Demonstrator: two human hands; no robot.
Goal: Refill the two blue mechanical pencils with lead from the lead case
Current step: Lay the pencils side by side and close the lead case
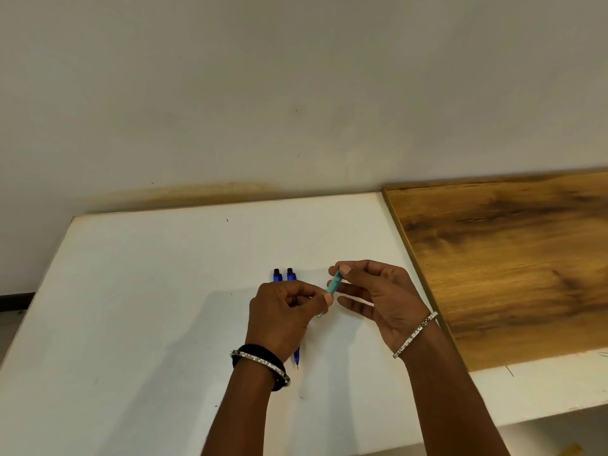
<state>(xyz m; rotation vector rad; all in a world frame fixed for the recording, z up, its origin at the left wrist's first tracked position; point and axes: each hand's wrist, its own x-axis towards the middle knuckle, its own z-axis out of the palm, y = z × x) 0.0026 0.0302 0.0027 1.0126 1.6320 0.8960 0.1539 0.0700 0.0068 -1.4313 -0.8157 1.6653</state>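
Observation:
Two blue mechanical pencils lie side by side on the white table (pixel 148 291), their black-capped ends pointing away from me. The left pencil (pixel 277 275) and the right pencil (pixel 291 274) are mostly hidden under my left hand; one tip (pixel 297 358) shows below my wrist. A slim teal lead case (pixel 335 284) is held above the table between both hands. My right hand (pixel 378 297) pinches its upper part with thumb and fingers. My left hand (pixel 283 311) pinches its lower end.
A brown wooden board (pixel 513 258) lies on the table's right side, close to my right wrist. A plain pale wall (pixel 263 93) stands behind the table. The table's left edge runs diagonally at the far left.

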